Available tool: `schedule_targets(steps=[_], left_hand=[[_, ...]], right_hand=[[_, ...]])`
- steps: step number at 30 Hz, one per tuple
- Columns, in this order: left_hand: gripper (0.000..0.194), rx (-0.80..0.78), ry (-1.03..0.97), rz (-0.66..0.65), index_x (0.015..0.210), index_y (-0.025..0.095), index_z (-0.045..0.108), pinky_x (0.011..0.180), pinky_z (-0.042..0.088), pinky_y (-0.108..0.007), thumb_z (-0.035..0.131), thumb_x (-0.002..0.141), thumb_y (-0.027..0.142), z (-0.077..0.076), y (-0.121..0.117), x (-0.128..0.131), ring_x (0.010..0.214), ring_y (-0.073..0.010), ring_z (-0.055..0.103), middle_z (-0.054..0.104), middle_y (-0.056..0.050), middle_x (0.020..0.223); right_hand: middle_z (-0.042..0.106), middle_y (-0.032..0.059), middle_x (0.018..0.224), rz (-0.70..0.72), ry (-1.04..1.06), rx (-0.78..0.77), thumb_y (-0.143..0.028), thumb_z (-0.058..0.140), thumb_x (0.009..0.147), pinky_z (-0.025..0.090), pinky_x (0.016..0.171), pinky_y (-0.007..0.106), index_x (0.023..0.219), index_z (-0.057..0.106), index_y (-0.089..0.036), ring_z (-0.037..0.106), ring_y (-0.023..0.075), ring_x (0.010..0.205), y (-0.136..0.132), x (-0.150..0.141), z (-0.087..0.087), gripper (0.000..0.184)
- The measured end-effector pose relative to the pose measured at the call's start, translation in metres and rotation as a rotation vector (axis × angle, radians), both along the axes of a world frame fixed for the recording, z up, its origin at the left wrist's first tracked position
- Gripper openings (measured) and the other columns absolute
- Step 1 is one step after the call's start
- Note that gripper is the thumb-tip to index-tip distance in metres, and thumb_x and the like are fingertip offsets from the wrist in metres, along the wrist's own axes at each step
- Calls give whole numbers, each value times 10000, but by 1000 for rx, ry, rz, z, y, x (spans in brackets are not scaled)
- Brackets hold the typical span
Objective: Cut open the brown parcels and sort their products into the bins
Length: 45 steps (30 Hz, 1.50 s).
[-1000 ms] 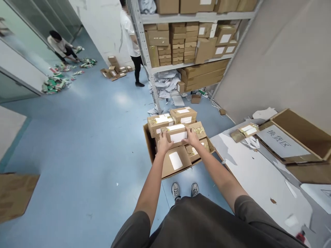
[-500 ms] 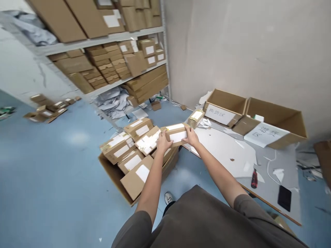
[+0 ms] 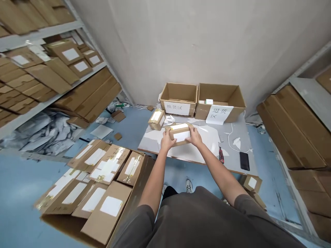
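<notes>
Between my two hands I hold a small brown cardboard box [image 3: 180, 133] with white labels on its top and front. My left hand [image 3: 167, 140] grips its left end and my right hand [image 3: 194, 135] its right end. The box is over the near part of a low table [image 3: 152, 141] covered with grey-white sheeting. Left of it on the table stands another taped box [image 3: 157, 119]. Behind are two open cartons with handwritten signs, a smaller left carton [image 3: 179, 93] and a larger right carton [image 3: 219, 90] with a small white box [image 3: 209, 102] inside.
At lower left a big carton [image 3: 141, 175] is filled with several labelled boxes [image 3: 111, 206]. A red-and-black tool [image 3: 221, 155], a phone [image 3: 244, 161] and a white cable [image 3: 229, 137] lie on the table's right. Loaded shelves [image 3: 90, 78] flank both sides. Crumpled wrapping [image 3: 41, 127] lies at left.
My view has swung right, from the filled carton to the table. The held box has gone along with both hands, from beside that carton to over the table.
</notes>
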State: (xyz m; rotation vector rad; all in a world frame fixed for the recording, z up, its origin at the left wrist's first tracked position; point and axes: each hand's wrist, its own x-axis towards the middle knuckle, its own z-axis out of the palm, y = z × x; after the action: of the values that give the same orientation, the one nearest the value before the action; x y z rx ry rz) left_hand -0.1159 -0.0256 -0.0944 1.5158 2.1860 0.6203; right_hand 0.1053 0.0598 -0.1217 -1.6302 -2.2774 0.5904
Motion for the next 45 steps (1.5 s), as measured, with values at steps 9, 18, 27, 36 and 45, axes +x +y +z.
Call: schedule_targets(steps=[9,18,27,36,45], left_hand=[[821,-68,-46,-153,1602,345,422,1058,605,-437,820,884,342,-41,55,11,1275,-317,711,507,-122,1596],[560,2,-235,-268,1395,296,584,1170,548,-417,801,880,256,-85,86,-11,1425,-293,612,582,-107,1486],[440,48,-355,-276,1188,238,651,1174,541,-458,745,801,52,-165,79,-11,1368,-314,626,588,-131,1375],[418,-86,-200,-327,1178,263,616,1102,562,-430,718,833,49,-179,74,-9,1358,-302,635,556,-107,1518],[470,-28,-185,33,1375,231,581,1131,531,-474,741,936,271,-175,51,-13,1387,-339,604,547,-179,1509]], right_hand=[[506,129,1441,-197,10,-64,-318,904,804,538,1095,473,1632,383,-318,620,343,1284,12,19,-36,978],[530,139,1449,-343,133,-55,-280,775,829,542,1123,471,1560,416,-252,572,334,1375,5,10,-78,815],[638,81,1277,-386,229,-177,-318,726,786,519,1114,518,1287,568,-262,618,307,1233,-8,22,-149,528],[630,118,1311,-336,142,-251,-271,697,842,554,1041,446,1343,584,-228,607,315,1218,-31,28,-169,515],[441,215,1661,-291,-68,-280,-405,737,916,500,1163,513,1710,355,-209,436,421,1533,-32,27,-148,902]])
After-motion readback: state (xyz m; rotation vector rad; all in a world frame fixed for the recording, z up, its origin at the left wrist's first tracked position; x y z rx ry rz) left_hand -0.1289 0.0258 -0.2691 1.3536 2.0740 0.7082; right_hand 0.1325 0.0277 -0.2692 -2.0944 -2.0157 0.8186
